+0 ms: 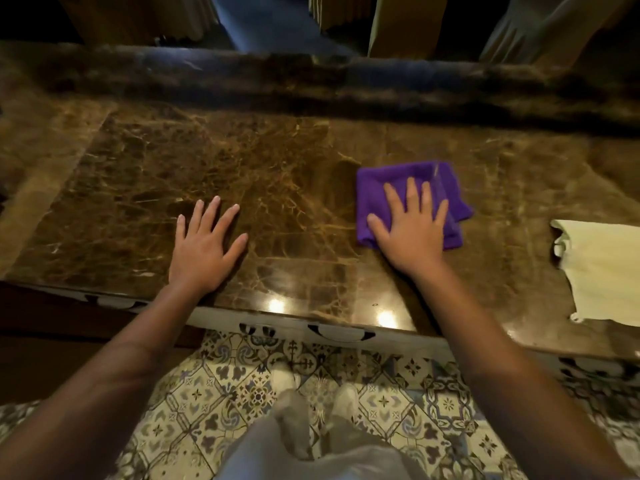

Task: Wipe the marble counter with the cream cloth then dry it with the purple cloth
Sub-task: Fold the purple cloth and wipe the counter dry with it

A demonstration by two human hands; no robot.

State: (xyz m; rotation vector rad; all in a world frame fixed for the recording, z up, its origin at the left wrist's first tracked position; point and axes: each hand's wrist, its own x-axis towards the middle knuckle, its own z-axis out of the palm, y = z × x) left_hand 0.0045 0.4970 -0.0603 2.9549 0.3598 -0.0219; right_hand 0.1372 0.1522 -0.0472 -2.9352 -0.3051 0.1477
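Note:
A brown veined marble counter (284, 174) runs across the view. A folded purple cloth (384, 178) lies on it right of centre. My right hand (412, 230) presses flat on the cloth's near half, fingers spread. My left hand (204, 247) rests palm down on the bare marble to the left, fingers apart, holding nothing. The cream cloth (602, 268) lies spread near the counter's front edge at the far right, apart from both hands.
A raised dark marble ledge (311, 81) borders the counter's far side, with curtains behind it. The counter's front edge (311, 323) has drawer handles below. Patterned floor tiles (214, 393) and my legs show underneath.

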